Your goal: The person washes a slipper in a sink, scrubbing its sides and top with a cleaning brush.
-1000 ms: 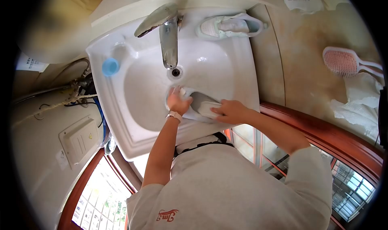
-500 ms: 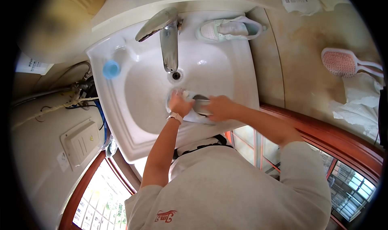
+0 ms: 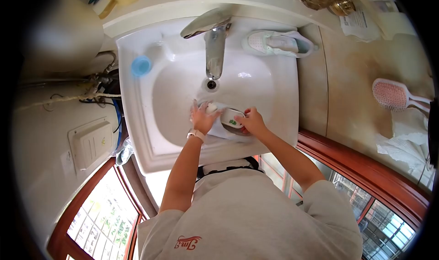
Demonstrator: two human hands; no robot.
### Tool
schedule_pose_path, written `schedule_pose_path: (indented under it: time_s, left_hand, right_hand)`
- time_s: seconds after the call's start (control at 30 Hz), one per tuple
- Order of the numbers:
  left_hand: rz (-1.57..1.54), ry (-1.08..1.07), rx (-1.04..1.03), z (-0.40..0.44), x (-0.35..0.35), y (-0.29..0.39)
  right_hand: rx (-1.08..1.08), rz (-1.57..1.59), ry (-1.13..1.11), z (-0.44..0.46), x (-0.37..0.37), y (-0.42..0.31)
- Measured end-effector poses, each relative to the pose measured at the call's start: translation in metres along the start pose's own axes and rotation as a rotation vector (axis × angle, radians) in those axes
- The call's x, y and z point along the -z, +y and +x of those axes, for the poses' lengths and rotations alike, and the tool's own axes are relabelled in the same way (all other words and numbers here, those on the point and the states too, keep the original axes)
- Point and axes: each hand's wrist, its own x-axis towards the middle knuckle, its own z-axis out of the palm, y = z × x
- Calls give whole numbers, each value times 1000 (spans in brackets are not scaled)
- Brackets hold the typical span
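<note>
A wet white shoe (image 3: 222,131) lies low in the washbasin, toe to the left. My left hand (image 3: 203,117) is curled over its toe end, with white, foam-like stuff around the fingers. Beside that thumb is a small white lump (image 3: 211,107); I cannot tell whether it is foam or a separate object. My right hand (image 3: 252,122) grips the end of a pale oval piece (image 3: 232,118) with a green mark at the shoe's opening. It looks like the tongue. Another white shoe (image 3: 275,44) rests on the basin's back right ledge.
A chrome faucet (image 3: 214,49) reaches over the drain (image 3: 211,84). On the left ledge stands a blue cup (image 3: 141,66). The counter to the right holds a pink hairbrush (image 3: 390,94) and crumpled tissue (image 3: 404,132). Pipes (image 3: 98,84) run along the left.
The view has shifted, so the basin appears further right. My right hand has moved a little and its blur has gone, uncovering the pale piece's green mark. My left fingers look more spread.
</note>
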Motion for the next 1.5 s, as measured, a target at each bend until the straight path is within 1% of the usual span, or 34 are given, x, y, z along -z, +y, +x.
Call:
schedule_pose_path:
  time_s: [0.07,0.1,0.17,0.3,0.37,0.4,0.47,0.5,0.57,0.6,0.63,0.7,0.73,0.8,0.83,0.87,0.9,0.93,1.0,1.03,1.1,1.13,1.17,1.23,1.27,1.33,1.37,1.43,1.47,1.5]
  left_hand:
    - [21,-116,9,-1,7,5]
    - [21,-117,10,1,6,3]
    - [81,-170,-29,6,2,-3]
    - [87,-95,-11,-4,-1,-2]
    - [122,-17,20,-2,-13,-12]
    - [116,-17,19,0,-12,-13]
    - [159,-86,7,3,-5,-12]
    - [173,-108,4,3,1,-8]
    - [226,-240,131,-4,26,20]
    - [228,-238,134,-4,25,18]
    - [230,-202,107,-5,20,15]
    - [235,-163,67,0,12,9]
    - [256,-146,55,4,10,5]
    - [294,-145,42,3,18,0]
    - [261,-182,57,3,27,4]
    - [224,-219,71,4,30,8]
    - [228,-221,67,5,31,9]
    - [238,-206,70,6,31,9]
    - [244,-203,84,-1,26,7]
    - [231,-187,88,-1,23,9]
    - [222,-168,83,2,22,10]
    - [214,-171,85,3,22,10]
    - [206,-176,92,2,22,10]
    - [241,-182,107,3,29,9]
    - [271,-181,121,7,33,9]
    - [256,-183,135,4,36,15]
    - [248,-182,141,4,38,17]
    - [241,-142,138,5,32,17]
    - [240,-118,128,3,28,16]
    - [241,-120,123,4,27,12]
  right_hand:
    - [71,-297,65,-4,-9,-18]
    - [70,-297,64,-2,-19,-17]
    - [201,-556,300,9,-37,-10]
    - [167,-537,352,20,-44,-5]
    - [237,-565,392,26,-44,8]
    - [237,-571,396,17,-36,0]
    - [-56,-265,117,-13,-12,-25]
    - [-53,-270,117,-9,-2,-16]
    - [21,-286,204,4,7,5]
    - [-52,-281,149,4,0,3]
    - [-54,-277,147,14,-15,9]
    - [318,-414,296,51,-52,27]
    - [324,-411,301,63,-61,27]
    - [448,-636,442,73,-78,28]
    - [448,-632,443,64,-73,21]
    - [354,-619,353,52,-57,15]
    - [259,-600,264,36,-41,4]
    - [256,-592,270,21,-19,-8]
    - [117,-675,131,-6,19,-18]
    - [115,-676,133,-3,15,-13]
    - [211,-518,101,18,-11,6]
    - [303,-685,213,44,-37,13]
    - [304,-684,212,63,-52,16]
    - [320,-569,206,76,-67,7]
    - [324,-573,208,76,-58,7]
    - [197,-687,126,43,-25,-8]
    - [202,-691,118,40,-13,-3]
    - [137,-603,50,36,6,0]
    - [249,-774,81,43,-15,3]
    - [248,-772,86,61,-41,9]
